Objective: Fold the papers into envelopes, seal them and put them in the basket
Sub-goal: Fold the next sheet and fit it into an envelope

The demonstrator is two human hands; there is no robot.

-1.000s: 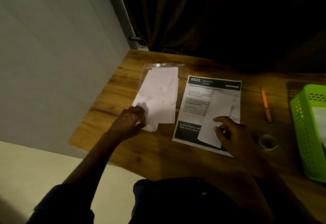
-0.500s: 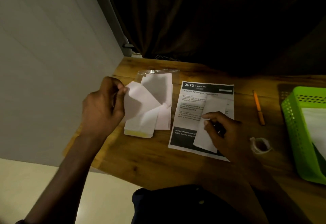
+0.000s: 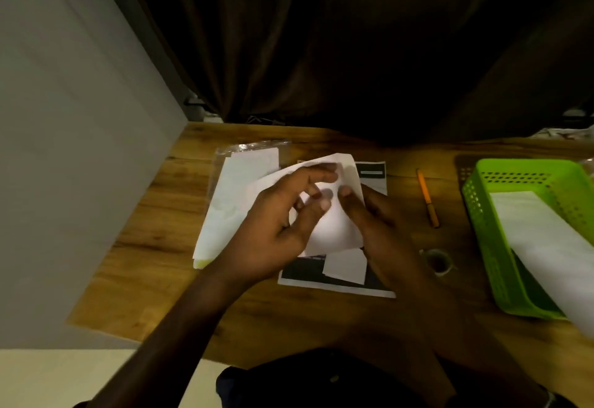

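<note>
The left hand [image 3: 276, 224] and right hand [image 3: 382, 227] are bare, and both forearms [image 3: 193, 304] run uncovered away from the fingers [image 3: 321, 176] to the frame edge. Short nails are visible on the left fingers. Below the fingers, nearest the wearer, a dark garment [image 3: 289, 385] carries one small pale spot, possibly a button [image 3: 334, 378].

I see the printed sheet [image 3: 374, 182] on the surface [image 3: 154, 247]. Left of it lies the stack of envelopes [image 3: 231, 202]. Right of it lie the pen [image 3: 427, 198] and the tape roll [image 3: 436, 271], then the basket [image 3: 475, 202] with a paper [image 3: 540, 234] in it. On the sheet lies a folded paper [image 3: 345, 268]. Above it the left hand [image 3: 283, 214] and right hand [image 3: 382, 231] hold an envelope [image 3: 328, 227].
</note>
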